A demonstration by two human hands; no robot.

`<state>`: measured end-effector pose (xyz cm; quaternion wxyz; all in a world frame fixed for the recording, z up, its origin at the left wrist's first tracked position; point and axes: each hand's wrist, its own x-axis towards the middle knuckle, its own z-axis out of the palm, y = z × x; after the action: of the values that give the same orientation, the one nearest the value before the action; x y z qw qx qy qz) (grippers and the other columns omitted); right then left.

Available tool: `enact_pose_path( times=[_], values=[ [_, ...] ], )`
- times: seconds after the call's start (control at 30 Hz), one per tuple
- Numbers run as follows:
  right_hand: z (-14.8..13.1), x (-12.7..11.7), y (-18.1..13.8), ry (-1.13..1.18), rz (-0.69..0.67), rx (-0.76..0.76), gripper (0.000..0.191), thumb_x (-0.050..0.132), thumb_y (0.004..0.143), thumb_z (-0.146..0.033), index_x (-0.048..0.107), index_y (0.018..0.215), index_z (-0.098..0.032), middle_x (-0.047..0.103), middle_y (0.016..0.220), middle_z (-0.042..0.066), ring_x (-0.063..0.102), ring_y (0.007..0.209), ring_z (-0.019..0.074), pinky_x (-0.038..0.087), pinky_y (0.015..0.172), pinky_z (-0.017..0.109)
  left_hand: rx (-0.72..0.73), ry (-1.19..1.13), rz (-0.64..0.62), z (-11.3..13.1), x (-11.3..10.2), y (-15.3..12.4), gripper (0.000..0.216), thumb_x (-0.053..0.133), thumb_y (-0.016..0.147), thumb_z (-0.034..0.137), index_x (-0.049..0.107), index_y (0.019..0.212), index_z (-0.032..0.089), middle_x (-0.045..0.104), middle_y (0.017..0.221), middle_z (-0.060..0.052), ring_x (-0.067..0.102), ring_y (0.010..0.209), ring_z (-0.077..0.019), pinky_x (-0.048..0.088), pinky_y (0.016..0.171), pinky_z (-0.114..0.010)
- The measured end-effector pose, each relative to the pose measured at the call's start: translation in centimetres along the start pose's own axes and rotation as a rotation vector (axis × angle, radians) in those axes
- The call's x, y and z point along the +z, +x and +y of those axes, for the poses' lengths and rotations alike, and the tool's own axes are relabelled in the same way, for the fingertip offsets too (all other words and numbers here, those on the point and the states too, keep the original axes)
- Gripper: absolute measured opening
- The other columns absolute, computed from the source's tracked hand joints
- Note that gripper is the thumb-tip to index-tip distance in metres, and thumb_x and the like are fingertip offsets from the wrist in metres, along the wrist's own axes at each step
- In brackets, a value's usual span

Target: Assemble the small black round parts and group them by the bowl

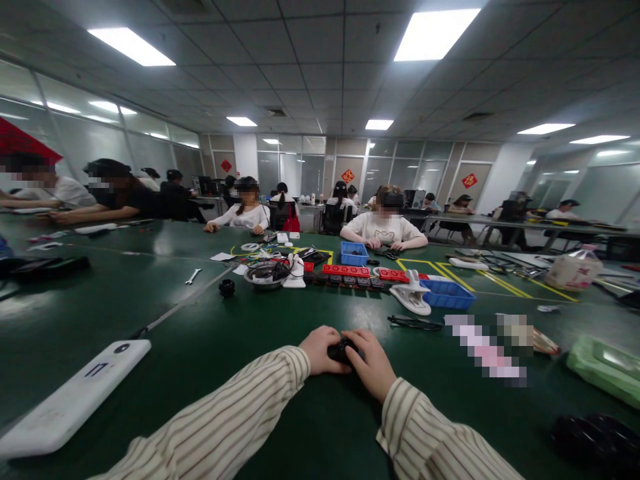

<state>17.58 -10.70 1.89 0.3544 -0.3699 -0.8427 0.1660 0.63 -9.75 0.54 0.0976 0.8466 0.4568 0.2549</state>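
Observation:
My left hand (323, 349) and my right hand (373, 363) meet over the green table (210, 333), both closed round a small black part (341, 348) held between them. Only the top of that part shows; the fingers hide the rest. Both sleeves are striped and reach in from the bottom edge. Just beyond the hands lies a black cable tie or strap (415, 323).
A white flat device (70, 400) lies at the near left. A metal bowl (265, 275), red trays (346, 270), two blue bins (447, 293), a white clip (411, 297) and a small black knob (227, 288) sit mid-table. A green tray (605, 367) is right. People work across the table.

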Motion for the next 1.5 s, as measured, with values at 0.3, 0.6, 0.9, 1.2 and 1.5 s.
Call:
enact_pose_path(
  times=[0.3, 0.6, 0.9, 1.2, 1.5],
  values=[
    [0.6, 0.4, 0.0, 0.027, -0.009, -0.038, 0.034, 0.043, 0.083, -0.033, 0.046, 0.114, -0.017, 0.051, 0.111, 0.009, 0.045, 0.104, 0.0211, 0.035, 0.092, 0.039, -0.010, 0.020, -0.041, 0.3, -0.3, -0.3, 0.058, 0.069, 0.055, 0.052, 0.057, 0.103, 0.021, 0.056, 0.105, -0.006, 0.050, 0.098, -0.0248, 0.038, 0.089, -0.038],
    [0.1, 0.3, 0.2, -0.033, 0.053, 0.042, 0.020, 0.055, 0.075, -0.033, 0.049, 0.083, -0.016, 0.051, 0.084, 0.005, 0.048, 0.080, 0.0189, 0.040, 0.074, 0.034, -0.090, 0.115, 0.068, 0.9, -0.3, -0.3, 0.053, 0.066, 0.053, 0.058, 0.057, 0.086, 0.018, 0.056, 0.088, -0.004, 0.051, 0.087, -0.0229, 0.039, 0.083, -0.038],
    [-0.6, -0.3, 0.1, 0.042, -0.006, -0.041, 0.020, 0.047, 0.076, -0.018, 0.056, 0.094, -0.018, 0.052, 0.091, 0.006, 0.047, 0.090, 0.0198, 0.039, 0.081, 0.037, 0.024, 0.025, 0.019, 0.0, 0.1, -0.3, 0.040, 0.064, 0.061, 0.049, 0.062, 0.085, 0.016, 0.059, 0.088, -0.005, 0.052, 0.087, -0.0210, 0.043, 0.080, -0.032],
    [0.8, 0.4, -0.1, 0.074, 0.074, -0.017, 0.039, 0.044, 0.081, -0.035, 0.043, 0.116, -0.017, 0.050, 0.108, 0.010, 0.048, 0.099, 0.0218, 0.039, 0.088, 0.039, 0.005, 0.030, -0.017, 0.8, -0.5, -0.4, 0.076, 0.065, 0.052, 0.062, 0.049, 0.111, 0.018, 0.055, 0.106, -0.008, 0.049, 0.098, -0.0262, 0.037, 0.090, -0.041],
    [1.8, 1.0, 0.1, 0.060, 0.160, 0.099, 0.041, 0.044, 0.079, -0.042, 0.042, 0.110, -0.015, 0.053, 0.095, 0.008, 0.051, 0.088, 0.0204, 0.042, 0.079, 0.036, -0.183, 0.109, 0.119, 1.6, 0.2, -0.5, 0.068, 0.062, 0.041, 0.072, 0.052, 0.083, 0.019, 0.052, 0.085, -0.002, 0.049, 0.087, -0.0233, 0.023, 0.098, -0.052]
  ],
)
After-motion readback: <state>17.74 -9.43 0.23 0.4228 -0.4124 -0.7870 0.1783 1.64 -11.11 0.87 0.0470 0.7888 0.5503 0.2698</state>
